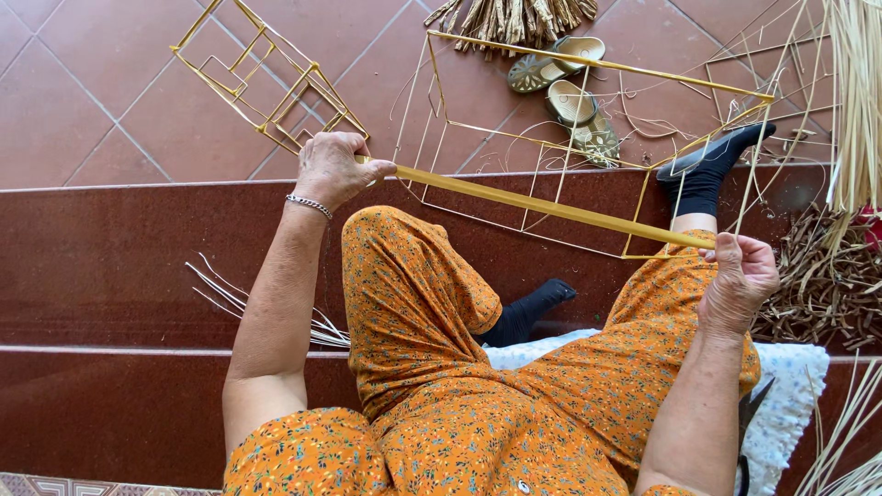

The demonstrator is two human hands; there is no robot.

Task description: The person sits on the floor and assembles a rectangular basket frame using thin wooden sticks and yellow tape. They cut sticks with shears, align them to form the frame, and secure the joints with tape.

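A long flat yellow strip [542, 208] stretches taut between my two hands above my lap. My left hand [333, 167] pinches its left end, with a silver bracelet on that wrist. My right hand [740, 280] grips the strip's right end near my right knee. I sit on a dark red stone step in orange flowered clothes with black socks. A yellow wire frame [588, 138] stands on the floor just beyond the strip, and a second, smaller wire frame [262, 78] lies behind my left hand.
A pair of sandals [562, 81] lies on the red tiled floor inside the big frame. Bundles of pale straw [859, 101] hang at the right, brown fibre [827, 285] is piled below them. Loose thin strips [230, 294] lie on the step at left. A white cushion [790, 386] is under me.
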